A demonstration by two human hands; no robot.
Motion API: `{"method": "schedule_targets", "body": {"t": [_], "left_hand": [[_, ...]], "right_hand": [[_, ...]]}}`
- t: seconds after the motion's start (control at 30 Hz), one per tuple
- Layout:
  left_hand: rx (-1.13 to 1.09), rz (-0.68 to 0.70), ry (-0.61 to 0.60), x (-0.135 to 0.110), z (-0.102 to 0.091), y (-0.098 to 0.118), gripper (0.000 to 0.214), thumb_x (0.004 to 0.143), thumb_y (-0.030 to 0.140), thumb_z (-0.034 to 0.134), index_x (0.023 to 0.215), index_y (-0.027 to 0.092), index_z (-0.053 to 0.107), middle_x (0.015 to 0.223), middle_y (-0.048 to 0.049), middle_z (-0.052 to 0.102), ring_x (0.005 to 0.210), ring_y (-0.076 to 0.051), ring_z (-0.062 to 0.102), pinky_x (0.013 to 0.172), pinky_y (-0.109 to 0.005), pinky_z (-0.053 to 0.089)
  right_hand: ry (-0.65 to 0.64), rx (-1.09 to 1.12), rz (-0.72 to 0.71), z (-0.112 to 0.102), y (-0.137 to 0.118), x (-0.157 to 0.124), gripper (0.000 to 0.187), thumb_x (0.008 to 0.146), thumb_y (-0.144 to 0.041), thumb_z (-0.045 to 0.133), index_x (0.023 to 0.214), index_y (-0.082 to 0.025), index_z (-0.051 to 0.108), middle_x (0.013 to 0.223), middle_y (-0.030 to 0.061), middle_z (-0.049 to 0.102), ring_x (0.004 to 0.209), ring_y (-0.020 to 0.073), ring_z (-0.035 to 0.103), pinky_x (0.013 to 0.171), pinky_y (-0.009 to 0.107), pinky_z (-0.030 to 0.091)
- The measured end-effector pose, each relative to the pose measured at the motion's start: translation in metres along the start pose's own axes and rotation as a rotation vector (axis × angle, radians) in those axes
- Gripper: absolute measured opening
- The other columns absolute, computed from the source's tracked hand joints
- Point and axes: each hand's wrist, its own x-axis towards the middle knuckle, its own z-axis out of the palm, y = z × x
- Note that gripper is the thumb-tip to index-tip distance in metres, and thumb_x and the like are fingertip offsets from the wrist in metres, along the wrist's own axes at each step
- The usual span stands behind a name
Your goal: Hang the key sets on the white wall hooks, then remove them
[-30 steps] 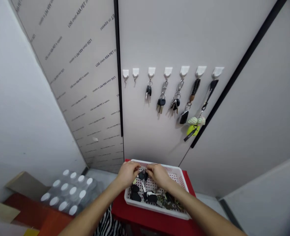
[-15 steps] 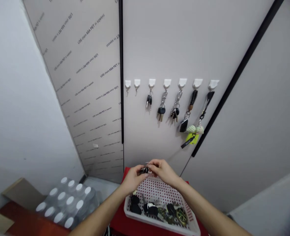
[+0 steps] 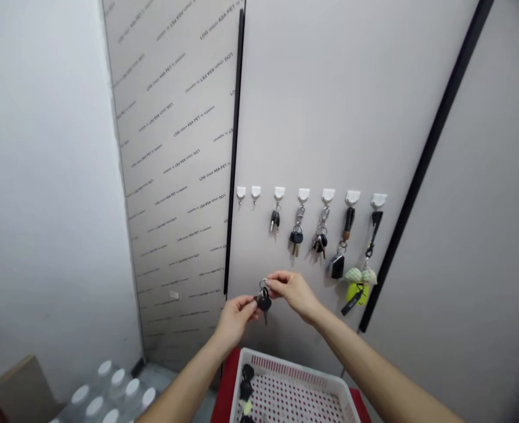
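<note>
Between my two hands hangs a bunch of keys (image 3: 263, 301) with dark heads on a metal ring. My left hand (image 3: 236, 317) pinches the keys near their black heads. The ring above them is gripped by the fingertips of my right hand (image 3: 292, 294). Behind and above, a row of white hooks (image 3: 303, 195) is fixed to a pale cabinet door. Key sets hang from several of them, including small black keys (image 3: 275, 221) and a bunch with a yellow tag (image 3: 357, 294). The two leftmost hooks (image 3: 248, 194) carry no keys.
Below my hands a white perforated basket (image 3: 301, 370) sits on a red surface (image 3: 225, 388), with dark key items (image 3: 246, 382) along its left side. White-capped bottles (image 3: 94, 405) stand at lower left by a cardboard piece (image 3: 22, 388). Black strips (image 3: 235, 147) edge the door.
My hands have lifted the keys up from just over the basket to in front of the door, below the hooks. The camera view has tilted upward.
</note>
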Motion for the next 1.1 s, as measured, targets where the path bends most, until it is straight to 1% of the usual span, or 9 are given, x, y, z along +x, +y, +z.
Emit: {"method": "schedule_targets", "body": {"t": [0.1, 0.17, 0.33, 0.43, 0.5, 0.63, 0.8, 0.93, 1.1], "left_hand": [[0.031, 0.089, 0.055, 0.015, -0.004, 0.026, 0.02, 0.06, 0.028, 0.05, 0.068, 0.01, 0.056, 0.054, 0.0002, 0.054, 0.047, -0.005, 0.044, 0.05, -0.018, 0.035], [0.046, 0.129, 0.084, 0.028, -0.007, 0.045, 0.016, 0.061, 0.023, 0.048, 0.067, 0.01, 0.055, 0.055, 0.0005, 0.055, 0.046, -0.005, 0.044, 0.048, -0.017, 0.035], [0.078, 0.19, 0.238, 0.061, -0.008, 0.091, 0.016, 0.064, 0.013, 0.042, 0.078, 0.011, 0.051, 0.056, 0.0011, 0.055, 0.044, -0.003, 0.046, 0.045, -0.014, 0.034], [0.147, 0.21, 0.298, 0.079, -0.007, 0.111, 0.02, 0.065, 0.01, 0.04, 0.083, 0.011, 0.049, 0.059, -0.0001, 0.055, 0.045, -0.003, 0.048, 0.044, -0.013, 0.035], [0.176, 0.223, 0.321, 0.09, -0.006, 0.119, 0.022, 0.064, 0.009, 0.039, 0.085, 0.011, 0.047, 0.061, -0.0011, 0.056, 0.046, -0.004, 0.049, 0.044, -0.014, 0.036], [0.22, 0.239, 0.349, 0.107, -0.005, 0.126, 0.023, 0.063, 0.007, 0.039, 0.084, 0.012, 0.047, 0.064, -0.0022, 0.057, 0.047, -0.005, 0.05, 0.044, -0.014, 0.036], [0.281, 0.226, 0.365, 0.122, -0.003, 0.12, 0.021, 0.061, 0.006, 0.041, 0.078, 0.013, 0.049, 0.063, -0.0022, 0.058, 0.047, -0.006, 0.051, 0.044, -0.016, 0.037], [0.321, 0.203, 0.365, 0.125, -0.002, 0.115, 0.021, 0.059, 0.005, 0.042, 0.078, 0.013, 0.05, 0.062, -0.0025, 0.058, 0.048, -0.008, 0.052, 0.045, -0.017, 0.037], [0.36, 0.156, 0.347, 0.121, -0.009, 0.107, 0.024, 0.059, 0.007, 0.045, 0.082, 0.01, 0.049, 0.064, -0.0051, 0.059, 0.046, -0.008, 0.051, 0.044, -0.017, 0.037]], "right_hand": [[0.044, -0.078, -0.104, 0.001, -0.025, 0.02, 0.013, 0.055, -0.023, 0.054, 0.06, -0.011, 0.053, 0.043, -0.0053, 0.048, 0.037, 0.004, 0.042, 0.041, 0.018, 0.038], [0.066, -0.084, -0.151, 0.003, -0.042, 0.036, 0.01, 0.057, -0.02, 0.052, 0.063, -0.012, 0.053, 0.044, -0.0049, 0.049, 0.037, 0.0044, 0.044, 0.042, 0.019, 0.041], [0.21, -0.188, -0.282, 0.007, -0.083, 0.073, 0.009, 0.061, -0.012, 0.047, 0.069, -0.012, 0.051, 0.048, -0.0039, 0.05, 0.042, 0.0056, 0.05, 0.046, 0.019, 0.045], [0.278, -0.255, -0.304, 0.01, -0.101, 0.093, 0.011, 0.062, -0.01, 0.044, 0.07, -0.013, 0.051, 0.047, -0.0036, 0.05, 0.041, 0.0054, 0.05, 0.045, 0.018, 0.045], [0.325, -0.307, -0.31, 0.011, -0.108, 0.104, 0.012, 0.062, -0.009, 0.043, 0.07, -0.012, 0.051, 0.048, -0.0026, 0.05, 0.041, 0.0056, 0.05, 0.045, 0.019, 0.044], [0.408, -0.43, -0.307, 0.012, -0.111, 0.12, 0.015, 0.06, -0.008, 0.043, 0.07, -0.012, 0.053, 0.049, -0.0005, 0.053, 0.043, 0.0071, 0.051, 0.047, 0.02, 0.043], [0.47, -0.564, -0.284, 0.009, -0.105, 0.129, 0.021, 0.058, -0.005, 0.041, 0.071, -0.012, 0.056, 0.046, 0.001, 0.055, 0.045, 0.0097, 0.053, 0.05, 0.022, 0.042], [0.48, -0.636, -0.277, 0.008, -0.103, 0.129, 0.023, 0.058, -0.004, 0.04, 0.072, -0.012, 0.058, 0.047, 0.0018, 0.057, 0.046, 0.0104, 0.053, 0.05, 0.021, 0.042], [0.47, -0.701, -0.321, 0.007, -0.104, 0.123, 0.023, 0.057, -0.006, 0.041, 0.073, -0.011, 0.058, 0.056, 0.0036, 0.059, 0.055, 0.0114, 0.055, 0.057, 0.022, 0.041]]}}
